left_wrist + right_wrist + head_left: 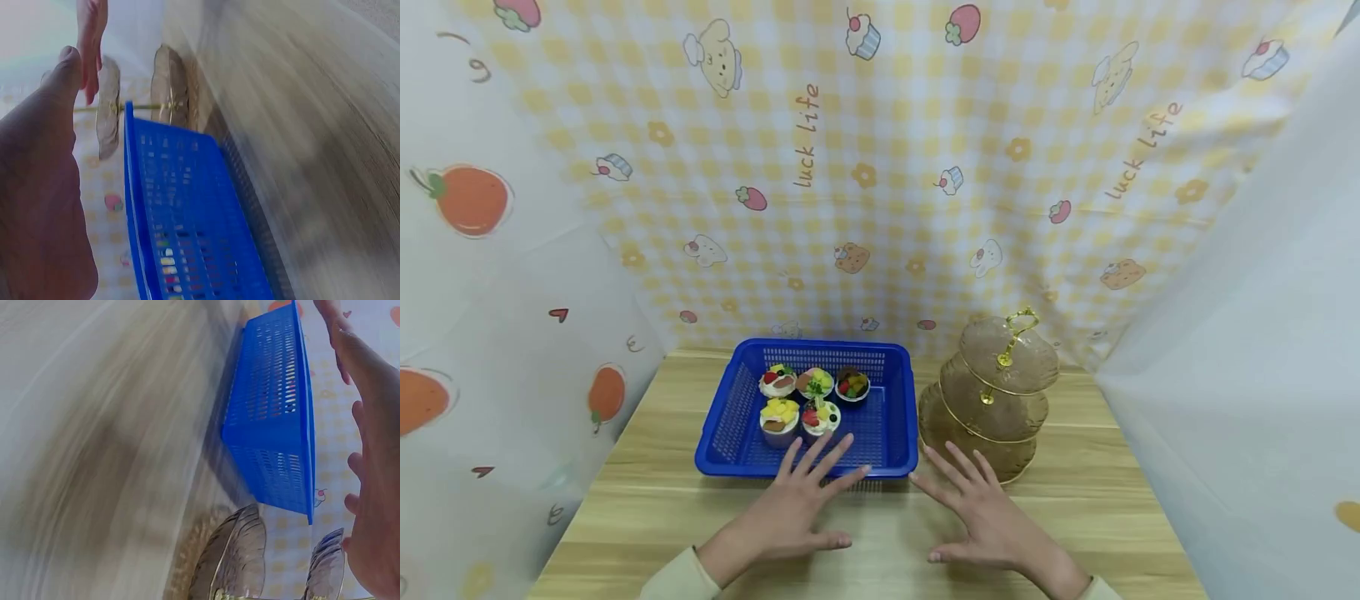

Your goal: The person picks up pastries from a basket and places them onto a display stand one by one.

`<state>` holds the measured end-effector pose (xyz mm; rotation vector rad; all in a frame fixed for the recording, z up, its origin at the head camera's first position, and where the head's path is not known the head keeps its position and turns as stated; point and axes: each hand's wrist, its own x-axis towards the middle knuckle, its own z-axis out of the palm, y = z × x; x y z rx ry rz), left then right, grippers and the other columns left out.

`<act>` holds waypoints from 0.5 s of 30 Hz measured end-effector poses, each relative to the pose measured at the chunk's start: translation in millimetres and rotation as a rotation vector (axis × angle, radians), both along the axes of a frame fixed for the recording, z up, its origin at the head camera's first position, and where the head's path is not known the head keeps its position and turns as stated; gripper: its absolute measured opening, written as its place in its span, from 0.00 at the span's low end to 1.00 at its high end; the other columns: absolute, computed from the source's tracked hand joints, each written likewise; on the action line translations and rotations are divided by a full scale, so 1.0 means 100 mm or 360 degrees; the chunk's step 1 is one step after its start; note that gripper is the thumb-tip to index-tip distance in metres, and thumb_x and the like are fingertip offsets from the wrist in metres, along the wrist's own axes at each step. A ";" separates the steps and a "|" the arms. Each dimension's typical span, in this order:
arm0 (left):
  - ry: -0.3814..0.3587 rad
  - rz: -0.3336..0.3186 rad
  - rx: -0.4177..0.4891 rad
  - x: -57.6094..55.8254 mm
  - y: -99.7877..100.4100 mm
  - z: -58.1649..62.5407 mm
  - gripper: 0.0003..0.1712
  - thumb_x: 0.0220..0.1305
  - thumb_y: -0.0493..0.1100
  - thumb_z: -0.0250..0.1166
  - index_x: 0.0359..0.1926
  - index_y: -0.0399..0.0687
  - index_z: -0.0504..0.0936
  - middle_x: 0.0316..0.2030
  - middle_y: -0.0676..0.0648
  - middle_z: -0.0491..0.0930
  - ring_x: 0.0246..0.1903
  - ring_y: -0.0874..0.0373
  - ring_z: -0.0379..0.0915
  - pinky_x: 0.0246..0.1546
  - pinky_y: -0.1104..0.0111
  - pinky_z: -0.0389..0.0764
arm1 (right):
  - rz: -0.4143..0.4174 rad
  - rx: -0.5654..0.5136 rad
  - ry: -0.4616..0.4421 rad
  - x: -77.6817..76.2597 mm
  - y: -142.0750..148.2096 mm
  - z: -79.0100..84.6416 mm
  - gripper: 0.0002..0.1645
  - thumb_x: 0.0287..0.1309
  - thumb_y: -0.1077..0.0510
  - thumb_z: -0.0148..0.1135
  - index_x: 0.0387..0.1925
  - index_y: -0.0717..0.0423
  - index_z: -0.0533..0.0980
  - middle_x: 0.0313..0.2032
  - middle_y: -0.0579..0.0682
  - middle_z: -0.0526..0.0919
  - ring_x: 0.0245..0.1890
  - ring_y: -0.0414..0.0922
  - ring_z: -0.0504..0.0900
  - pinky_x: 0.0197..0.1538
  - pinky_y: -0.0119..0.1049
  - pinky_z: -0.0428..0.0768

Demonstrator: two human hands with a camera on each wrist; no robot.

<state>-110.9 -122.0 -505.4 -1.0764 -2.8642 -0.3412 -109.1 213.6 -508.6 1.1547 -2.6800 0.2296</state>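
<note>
Fingers spread, my left hand (793, 510) hovers by the near edge of a blue plastic basket (898, 417) and holds nothing. My right hand (981, 517), likewise spread and bare, is in front of a three-tiered cake stand (1007, 379) with amber-tinted, gold-rimmed plates and a gold handle. Several small cupcakes topped with fruit and cream sit in the basket's left and middle, among them one with yellow fruit chunks (779, 412) and a dark one (852, 385). The left wrist view shows the basket's slotted side (181, 181) beyond the hand.
Both things stand on a light wooden table (1075, 500), the basket left and the stand right, close together. A yellow checked curtain (895, 233) hangs right behind them. Pale sheets (512, 292) close off the left and right sides.
</note>
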 end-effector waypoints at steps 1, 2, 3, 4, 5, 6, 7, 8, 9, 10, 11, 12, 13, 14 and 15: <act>-0.0005 0.0026 0.0017 -0.01 -0.02 0.00 0.49 0.57 0.83 0.45 0.77 0.79 0.45 0.81 0.51 0.39 0.78 0.38 0.39 0.71 0.32 0.45 | 0.0006 0.0007 -0.0013 -0.02 -0.01 0.02 0.59 0.42 0.19 0.62 0.75 0.32 0.57 0.77 0.51 0.57 0.77 0.59 0.54 0.66 0.67 0.63; 0.0004 0.0059 0.0043 -0.02 -0.06 -0.01 0.49 0.57 0.82 0.47 0.77 0.79 0.46 0.80 0.50 0.40 0.78 0.37 0.40 0.72 0.33 0.43 | 0.0008 0.0003 -0.0049 -0.04 -0.03 0.04 0.59 0.42 0.19 0.62 0.75 0.32 0.56 0.77 0.51 0.57 0.77 0.59 0.54 0.67 0.66 0.63; -0.0001 0.0093 0.0072 -0.04 -0.10 -0.02 0.49 0.57 0.82 0.48 0.77 0.79 0.46 0.80 0.50 0.40 0.78 0.37 0.39 0.73 0.34 0.36 | 0.0009 0.0002 -0.0089 -0.07 -0.05 0.07 0.60 0.43 0.19 0.61 0.76 0.32 0.55 0.78 0.51 0.56 0.77 0.59 0.53 0.68 0.65 0.62; 0.0008 0.0129 0.0100 -0.06 -0.15 -0.02 0.50 0.57 0.81 0.50 0.77 0.77 0.47 0.80 0.50 0.40 0.78 0.37 0.38 0.74 0.37 0.30 | 0.0011 -0.0007 -0.0134 -0.11 -0.06 0.10 0.60 0.44 0.20 0.61 0.76 0.33 0.54 0.78 0.51 0.55 0.78 0.59 0.53 0.70 0.64 0.62; 0.0022 0.0167 0.0123 -0.08 -0.20 -0.03 0.50 0.57 0.80 0.52 0.77 0.76 0.49 0.80 0.50 0.41 0.78 0.37 0.38 0.75 0.41 0.23 | 0.0011 -0.0012 -0.0172 -0.15 -0.09 0.13 0.61 0.45 0.19 0.60 0.77 0.33 0.52 0.78 0.51 0.55 0.78 0.58 0.52 0.70 0.63 0.61; 0.0027 0.0204 0.0148 -0.10 -0.26 -0.03 0.50 0.57 0.79 0.54 0.77 0.74 0.51 0.80 0.49 0.40 0.78 0.37 0.36 0.74 0.46 0.17 | 0.0007 -0.0010 -0.0206 -0.20 -0.11 0.16 0.61 0.46 0.19 0.59 0.77 0.34 0.51 0.78 0.51 0.53 0.78 0.58 0.51 0.72 0.63 0.61; 0.0047 0.0242 0.0158 -0.12 -0.32 -0.04 0.49 0.58 0.78 0.54 0.77 0.72 0.52 0.80 0.48 0.41 0.78 0.37 0.36 0.73 0.51 0.13 | 0.0006 -0.0029 -0.0244 -0.25 -0.14 0.19 0.61 0.46 0.20 0.60 0.78 0.35 0.50 0.79 0.51 0.52 0.79 0.58 0.50 0.72 0.63 0.60; 0.0038 0.0285 0.0167 -0.15 -0.38 -0.04 0.49 0.58 0.77 0.55 0.77 0.70 0.53 0.80 0.49 0.40 0.79 0.38 0.34 0.72 0.56 0.10 | 0.0004 -0.0047 -0.0286 -0.31 -0.17 0.23 0.62 0.47 0.21 0.60 0.78 0.35 0.49 0.79 0.50 0.50 0.79 0.58 0.49 0.73 0.63 0.59; 0.0013 0.0322 0.0174 -0.17 -0.45 -0.04 0.49 0.59 0.75 0.56 0.77 0.69 0.54 0.81 0.49 0.37 0.79 0.38 0.32 0.71 0.57 0.09 | 0.0000 -0.0056 -0.0321 -0.37 -0.20 0.25 0.62 0.47 0.22 0.62 0.78 0.35 0.48 0.80 0.49 0.47 0.79 0.58 0.47 0.74 0.63 0.58; -0.0005 0.0360 0.0178 -0.19 -0.51 -0.03 0.48 0.60 0.74 0.57 0.77 0.69 0.54 0.81 0.49 0.37 0.79 0.39 0.30 0.72 0.53 0.10 | -0.0007 -0.0073 -0.0362 -0.44 -0.24 0.28 0.63 0.47 0.23 0.63 0.78 0.35 0.46 0.80 0.47 0.45 0.80 0.58 0.46 0.74 0.64 0.56; -0.0019 0.0402 0.0174 -0.22 -0.58 -0.03 0.48 0.60 0.73 0.58 0.77 0.69 0.54 0.81 0.48 0.36 0.79 0.40 0.28 0.73 0.47 0.13 | -0.0009 -0.0093 -0.0401 -0.50 -0.28 0.30 0.63 0.48 0.23 0.62 0.78 0.34 0.45 0.80 0.45 0.43 0.80 0.57 0.44 0.75 0.65 0.54; -0.0035 0.0440 0.0174 -0.24 -0.65 -0.02 0.48 0.61 0.71 0.59 0.77 0.68 0.54 0.81 0.48 0.35 0.79 0.40 0.26 0.73 0.41 0.17 | -0.0011 -0.0109 -0.0429 -0.57 -0.33 0.33 0.63 0.48 0.24 0.63 0.79 0.34 0.44 0.80 0.45 0.42 0.80 0.57 0.44 0.75 0.65 0.53; -0.0062 0.0473 0.0185 -0.26 -0.71 -0.02 0.48 0.61 0.70 0.60 0.77 0.68 0.53 0.81 0.48 0.34 0.79 0.41 0.25 0.73 0.37 0.20 | -0.0009 -0.0129 -0.0449 -0.65 -0.39 0.34 0.64 0.48 0.25 0.64 0.79 0.36 0.44 0.80 0.44 0.41 0.80 0.57 0.44 0.76 0.64 0.53; -0.0085 0.0502 0.0204 -0.29 -0.78 -0.02 0.48 0.61 0.69 0.61 0.77 0.67 0.52 0.81 0.48 0.33 0.79 0.40 0.23 0.72 0.33 0.25 | -0.0014 -0.0146 -0.0477 -0.73 -0.45 0.35 0.64 0.48 0.25 0.64 0.79 0.35 0.43 0.80 0.43 0.41 0.80 0.56 0.43 0.76 0.63 0.52; -0.0099 0.0527 0.0219 -0.31 -0.85 -0.02 0.48 0.62 0.67 0.61 0.78 0.66 0.52 0.81 0.47 0.32 0.79 0.39 0.23 0.71 0.30 0.31 | -0.0024 -0.0174 -0.0515 -0.81 -0.51 0.36 0.65 0.48 0.25 0.65 0.79 0.34 0.42 0.80 0.43 0.41 0.80 0.55 0.43 0.76 0.63 0.52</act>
